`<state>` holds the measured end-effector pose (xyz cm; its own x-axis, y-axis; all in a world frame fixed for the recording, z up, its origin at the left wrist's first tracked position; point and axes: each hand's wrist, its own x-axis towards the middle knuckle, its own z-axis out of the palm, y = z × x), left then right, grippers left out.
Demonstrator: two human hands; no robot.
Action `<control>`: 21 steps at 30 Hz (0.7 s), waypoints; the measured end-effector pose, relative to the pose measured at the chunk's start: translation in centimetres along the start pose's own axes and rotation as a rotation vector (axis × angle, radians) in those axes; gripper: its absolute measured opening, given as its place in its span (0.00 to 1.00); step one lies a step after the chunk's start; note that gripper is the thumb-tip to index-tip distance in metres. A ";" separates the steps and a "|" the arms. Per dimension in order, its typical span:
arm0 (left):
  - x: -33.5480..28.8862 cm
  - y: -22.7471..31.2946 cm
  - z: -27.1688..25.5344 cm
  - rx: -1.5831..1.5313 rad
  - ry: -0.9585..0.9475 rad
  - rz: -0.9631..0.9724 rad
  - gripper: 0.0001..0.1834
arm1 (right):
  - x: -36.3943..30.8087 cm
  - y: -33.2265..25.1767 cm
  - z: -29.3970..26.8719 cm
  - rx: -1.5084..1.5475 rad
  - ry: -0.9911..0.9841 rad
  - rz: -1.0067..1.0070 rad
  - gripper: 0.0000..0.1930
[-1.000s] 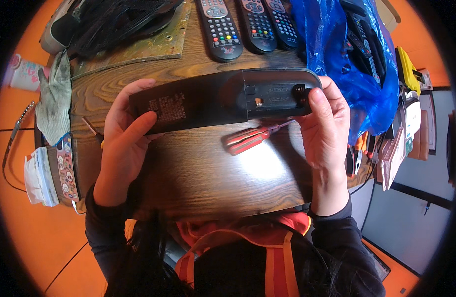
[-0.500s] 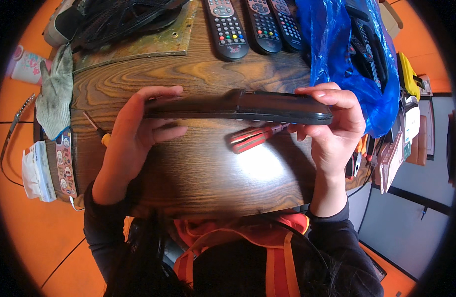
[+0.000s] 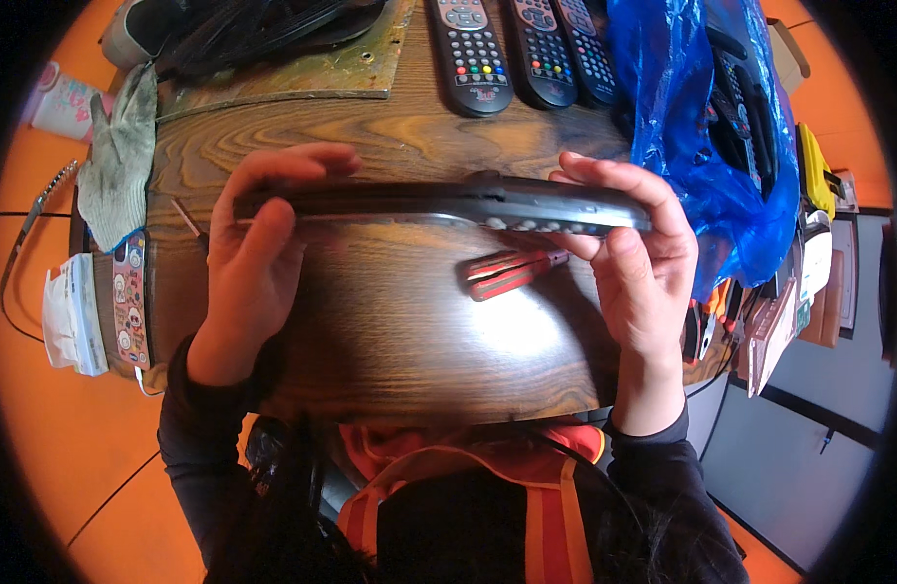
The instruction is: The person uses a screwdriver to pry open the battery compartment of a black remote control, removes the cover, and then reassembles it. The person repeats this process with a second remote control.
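Observation:
Between my two hands a black remote control (image 3: 409,201) is held up edge-on above the table, with a row of its buttons showing along the lower edge. My left hand (image 3: 263,229) is closed around the left end, thumb in front and fingers behind. On the other end, my right hand (image 3: 643,234) grips with the thumb below and the fingers over the back. Below the remote, red-handled pliers (image 3: 507,274) lie on the wooden table (image 3: 390,341). A screwdriver (image 3: 188,218) is partly hidden behind my left hand.
Several remotes (image 3: 475,68) lie at the far side, beside a blue plastic bag (image 3: 662,127) with more remotes. A worn board (image 3: 361,73) carries black items at the far left. A grey glove (image 3: 119,165), a patterned phone (image 3: 131,302) and a tissue pack (image 3: 71,316) line the left edge.
The remote has rolled about its length, so its buttons now show along the edge. My left thumb has come round to the front. The whole view has shifted slightly.

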<state>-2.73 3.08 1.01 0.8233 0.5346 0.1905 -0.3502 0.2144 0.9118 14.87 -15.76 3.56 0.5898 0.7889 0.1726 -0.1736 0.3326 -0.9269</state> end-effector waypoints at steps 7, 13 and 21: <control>0.2 -0.3 -0.5 0.125 -0.144 0.247 0.18 | 0.1 0.2 -0.3 -0.211 -0.056 -0.165 0.14; -0.2 -0.2 -0.5 0.088 -0.102 0.199 0.15 | -0.3 0.3 -0.4 -0.243 -0.063 -0.215 0.14; -0.5 -0.3 0.4 0.066 0.000 0.046 0.15 | 0.2 -1.0 0.5 -0.847 -0.010 -0.379 0.12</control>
<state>-2.88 2.36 0.77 0.8070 0.5426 0.2330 -0.3576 0.1350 0.9241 14.76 -15.71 4.66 0.4822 0.7101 0.5131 0.6657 0.0838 -0.7415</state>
